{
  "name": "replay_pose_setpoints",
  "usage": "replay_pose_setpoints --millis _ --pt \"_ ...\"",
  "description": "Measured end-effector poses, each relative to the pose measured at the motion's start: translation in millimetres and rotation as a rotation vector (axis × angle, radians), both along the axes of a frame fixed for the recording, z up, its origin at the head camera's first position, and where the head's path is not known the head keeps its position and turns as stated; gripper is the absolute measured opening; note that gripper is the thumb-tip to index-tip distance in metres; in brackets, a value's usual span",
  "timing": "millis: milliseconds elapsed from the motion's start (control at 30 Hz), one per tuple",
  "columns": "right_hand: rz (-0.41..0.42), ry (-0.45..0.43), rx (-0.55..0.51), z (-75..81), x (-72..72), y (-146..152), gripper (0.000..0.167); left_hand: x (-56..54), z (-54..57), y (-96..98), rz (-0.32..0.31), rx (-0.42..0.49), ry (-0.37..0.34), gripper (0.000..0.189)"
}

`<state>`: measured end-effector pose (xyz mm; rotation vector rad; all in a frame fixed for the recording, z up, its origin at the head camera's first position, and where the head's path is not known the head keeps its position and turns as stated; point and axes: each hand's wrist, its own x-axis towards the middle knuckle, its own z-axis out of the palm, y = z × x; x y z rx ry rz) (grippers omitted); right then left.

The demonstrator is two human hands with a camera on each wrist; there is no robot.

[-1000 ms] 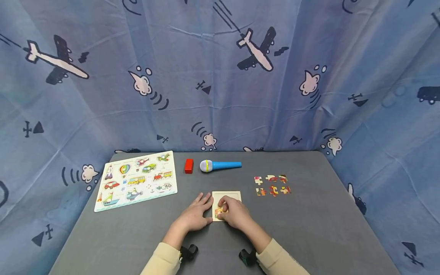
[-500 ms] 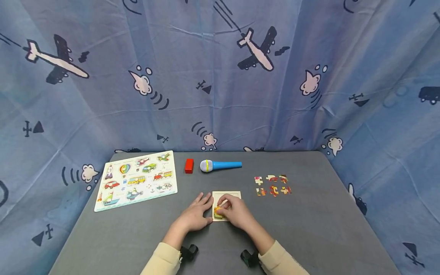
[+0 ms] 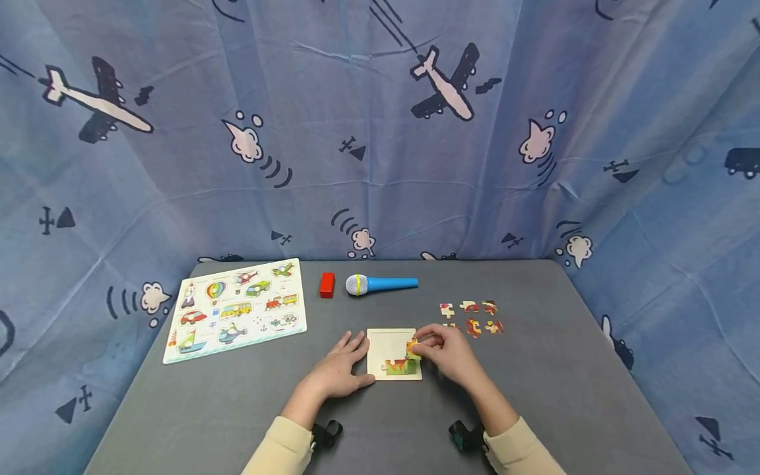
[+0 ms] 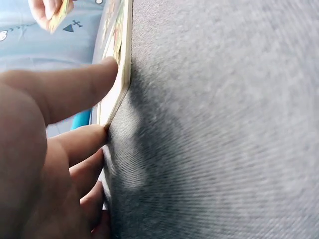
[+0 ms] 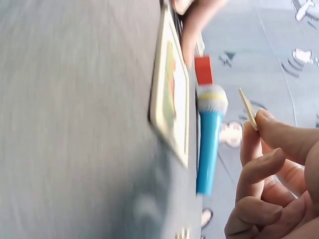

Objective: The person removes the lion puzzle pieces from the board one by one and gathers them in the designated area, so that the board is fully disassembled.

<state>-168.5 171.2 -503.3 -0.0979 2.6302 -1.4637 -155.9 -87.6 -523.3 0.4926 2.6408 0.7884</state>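
Note:
A small square puzzle tray (image 3: 372,346) with a pale wooden rim lies before the person. Joined orange and green jigsaw pieces (image 3: 401,367) fill part of its bottom right. The left hand (image 3: 337,368) lies with spread, straight fingers along the tray's left side, its thumb (image 4: 84,89) on the rim near the lower left corner. Over the tray's right rim, the right hand (image 3: 449,353) pinches a yellow-orange jigsaw piece (image 3: 412,349) between thumb and fingers. In the right wrist view that jigsaw piece (image 5: 248,108) is seen edge-on, raised above the table.
Several loose jigsaw pieces (image 3: 472,327) lie in two rows to the right, one partly behind the right hand. A toy microphone (image 3: 388,284) and a red block (image 3: 326,285) lie at the back. A vehicle picture board (image 3: 237,310) is at the left. A printed curtain (image 3: 380,132) hangs behind the table.
The right hand has gone from the tray's lower left to its right rim, carrying the yellow-orange jigsaw piece. The joined pieces at bottom right came into view. The left hand has barely moved.

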Motion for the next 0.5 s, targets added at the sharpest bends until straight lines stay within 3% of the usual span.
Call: replay_pose_setpoints --millis 300,500 --pt "-0.045 0.007 0.077 -11.8 -3.7 56.8 0.022 1.8 -2.0 5.0 0.019 -0.007 0.056 0.075" --pt "-0.078 -0.041 0.159 -26.4 -4.3 73.4 0.018 2.7 -4.5 2.4 0.027 -0.019 0.063 0.075"
